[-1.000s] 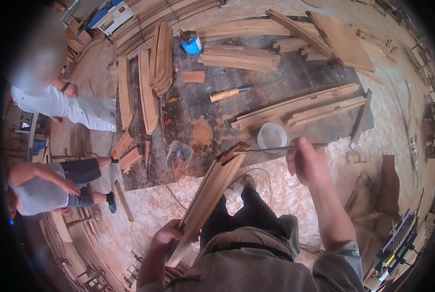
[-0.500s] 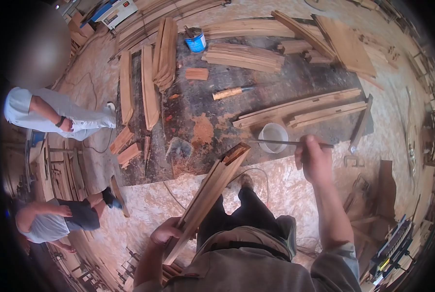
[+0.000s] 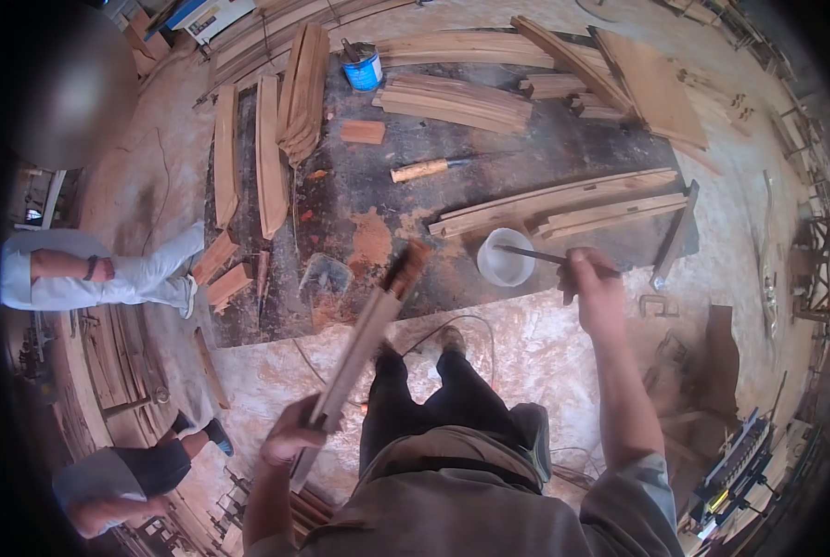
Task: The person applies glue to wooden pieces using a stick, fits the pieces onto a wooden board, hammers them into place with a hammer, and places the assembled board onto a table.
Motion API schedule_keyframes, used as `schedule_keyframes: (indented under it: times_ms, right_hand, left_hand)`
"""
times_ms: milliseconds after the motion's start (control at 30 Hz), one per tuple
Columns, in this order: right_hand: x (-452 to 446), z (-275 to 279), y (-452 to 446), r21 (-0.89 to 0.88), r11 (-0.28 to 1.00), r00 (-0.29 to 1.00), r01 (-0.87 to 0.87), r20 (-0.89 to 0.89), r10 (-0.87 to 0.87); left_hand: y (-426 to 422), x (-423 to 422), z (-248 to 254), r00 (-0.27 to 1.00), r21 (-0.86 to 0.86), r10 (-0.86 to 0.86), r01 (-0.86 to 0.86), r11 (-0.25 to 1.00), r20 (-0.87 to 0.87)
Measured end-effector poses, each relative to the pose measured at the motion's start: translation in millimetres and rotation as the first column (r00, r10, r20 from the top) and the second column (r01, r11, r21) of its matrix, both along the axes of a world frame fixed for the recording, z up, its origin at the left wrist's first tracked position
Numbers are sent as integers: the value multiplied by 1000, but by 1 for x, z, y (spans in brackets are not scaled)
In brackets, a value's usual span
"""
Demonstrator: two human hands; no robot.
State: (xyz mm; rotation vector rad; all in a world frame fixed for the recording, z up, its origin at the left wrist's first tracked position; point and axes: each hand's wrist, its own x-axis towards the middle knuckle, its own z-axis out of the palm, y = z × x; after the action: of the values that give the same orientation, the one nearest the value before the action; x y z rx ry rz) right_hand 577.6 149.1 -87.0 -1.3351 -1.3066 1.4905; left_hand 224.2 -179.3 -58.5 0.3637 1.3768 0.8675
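My left hand (image 3: 294,433) is closed around the lower part of a long wooden piece (image 3: 350,355), tilted up toward the table. Its upper end, blurred by motion, looks darker and wet. In my right hand (image 3: 589,283) is a thin dark stick (image 3: 537,253), pinched near its rear. The stick's tip reaches into a white plastic tub (image 3: 506,259) at the table's near edge; what the tub holds is hard to make out. Beyond the tub lie two slotted wooden strips (image 3: 554,206). A wooden-handled chisel (image 3: 421,171) rests farther back.
On the dark table (image 3: 341,200) stand a blue can (image 3: 363,72) with a brush and several stacked boards (image 3: 452,104). A metal bar (image 3: 675,237) lies at the right edge. Two people are at the left, one in white trousers (image 3: 127,278). A cable (image 3: 489,339) crosses the floor.
The wooden piece in my left hand has swung left, away from the tub. My right hand has tilted the stick so its tip dips into the tub. Both people at left have shifted.
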Motion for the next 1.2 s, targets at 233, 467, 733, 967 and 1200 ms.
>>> schedule_keyframes:
  times_ms: [233,467,733,967,1200]
  right_hand:
    - [-3,-57,2,263,924,937,-276,290,197]
    - [5,-68,-3,-31,973,953,-227,200,228]
    - [14,-57,2,-238,971,986,6,-162,-45]
    - [27,12,-3,-268,960,891,86,-411,-194]
    - [7,73,-25,-185,979,916,-88,-400,7]
  left_hand:
    - [18,-36,29,831,525,480,-286,802,-280]
    - [57,-41,56,778,719,624,-476,506,75]
    - [72,-7,-7,701,524,610,-700,486,370]
    - [88,13,-25,711,501,570,-699,510,412]
    - [100,22,-27,742,511,513,-670,539,431]
